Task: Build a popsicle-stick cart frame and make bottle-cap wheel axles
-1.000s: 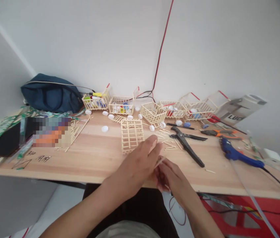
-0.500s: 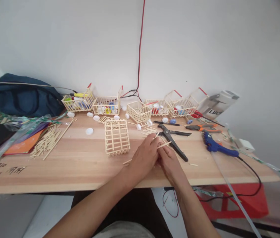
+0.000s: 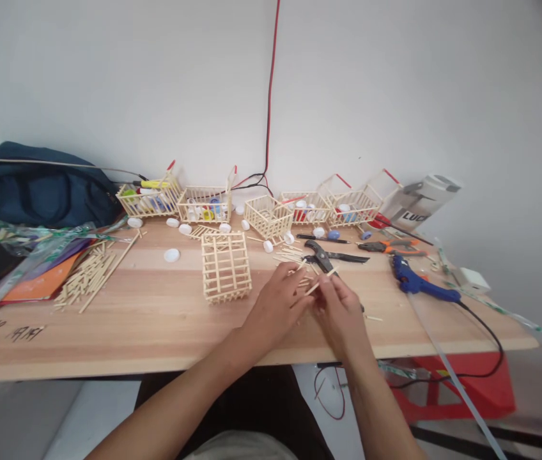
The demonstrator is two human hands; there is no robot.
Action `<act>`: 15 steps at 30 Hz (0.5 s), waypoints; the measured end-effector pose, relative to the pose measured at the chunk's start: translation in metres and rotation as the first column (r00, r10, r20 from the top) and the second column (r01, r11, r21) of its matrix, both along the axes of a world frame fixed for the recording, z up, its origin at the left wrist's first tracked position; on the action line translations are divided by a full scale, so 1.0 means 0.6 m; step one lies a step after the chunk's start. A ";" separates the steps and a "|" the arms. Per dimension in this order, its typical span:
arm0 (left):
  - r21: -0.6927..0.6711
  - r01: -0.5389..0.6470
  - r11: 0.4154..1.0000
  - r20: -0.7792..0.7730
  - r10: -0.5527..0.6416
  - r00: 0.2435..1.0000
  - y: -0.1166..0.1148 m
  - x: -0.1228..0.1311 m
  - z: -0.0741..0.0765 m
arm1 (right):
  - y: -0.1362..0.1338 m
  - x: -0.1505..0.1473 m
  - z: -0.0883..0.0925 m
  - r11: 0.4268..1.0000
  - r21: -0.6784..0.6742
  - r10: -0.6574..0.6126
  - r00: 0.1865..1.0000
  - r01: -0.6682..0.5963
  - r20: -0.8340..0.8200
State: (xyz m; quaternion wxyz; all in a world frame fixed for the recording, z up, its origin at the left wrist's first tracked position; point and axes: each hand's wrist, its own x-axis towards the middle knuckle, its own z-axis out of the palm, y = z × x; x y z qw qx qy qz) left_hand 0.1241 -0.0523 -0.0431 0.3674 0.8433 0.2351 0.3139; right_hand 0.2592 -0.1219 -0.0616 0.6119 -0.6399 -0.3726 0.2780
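Observation:
Just right of the middle of the table, my left hand (image 3: 275,300) and my right hand (image 3: 342,313) come together over a thin wooden stick (image 3: 313,288). The right thumb and fingers pinch the stick. Its near end lies at my left thumb and fingertips, which close around it. Behind my fingers is a black pruning-type cutter (image 3: 319,257), its lower handle mostly hidden by my right hand. Short cut sticks (image 3: 290,253) lie beyond my left hand. To the left stands a lattice box of glued sticks (image 3: 225,267).
Several small stick-built carts (image 3: 268,217) with bottle-cap wheels line the wall. A blue glue gun (image 3: 419,281), orange-handled pliers (image 3: 390,246) and a pen (image 3: 323,238) lie right. A stick pile (image 3: 86,275), a plastic-wrapped packet and a blue bag (image 3: 41,185) are left.
My hands have moved slightly apart, with the right hand shifting right. The stick between them has tilted more steeply, and my left fingers have opened out somewhat.

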 end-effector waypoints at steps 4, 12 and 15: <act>-0.443 0.075 0.893 0.070 -0.049 0.996 -0.004 -0.031 0.014 | 0.000 0.034 0.012 0.996 0.074 -0.049 0.999 0.050 -0.017; -0.834 0.277 0.478 0.315 0.001 0.949 -0.022 -0.047 0.002 | 0.022 0.031 0.009 0.996 0.090 0.003 0.997 0.004 -0.076; -0.835 0.304 0.460 0.363 0.045 0.931 -0.025 -0.045 -0.003 | 0.018 0.019 0.010 0.998 0.059 0.037 0.994 -0.031 -0.100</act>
